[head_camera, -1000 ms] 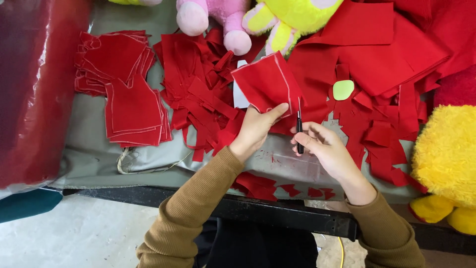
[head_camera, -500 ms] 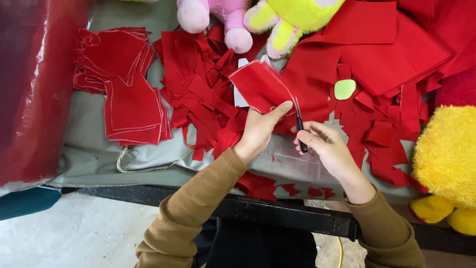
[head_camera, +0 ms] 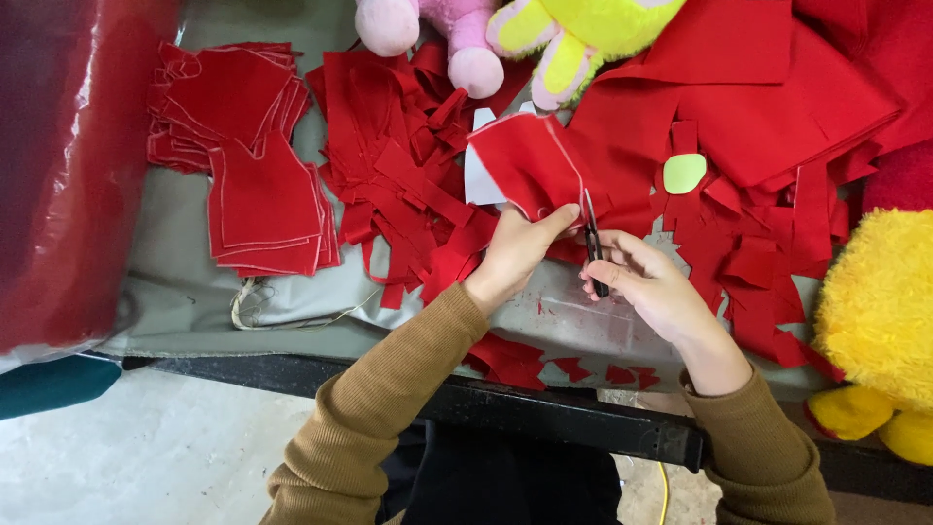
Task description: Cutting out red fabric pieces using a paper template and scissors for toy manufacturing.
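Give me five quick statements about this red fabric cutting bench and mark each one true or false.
1. The left hand holds a red fabric piece with white stitched edges. True.
2. The right hand holds a hammer. False: it grips small dark scissors.
3. A stack of stitched red fabric pieces lies at the left of the grey table cover. True.
4. The plush toy at the right edge is blue. False: it is yellow.
5. Both sleeves are white. False: they are olive-brown.
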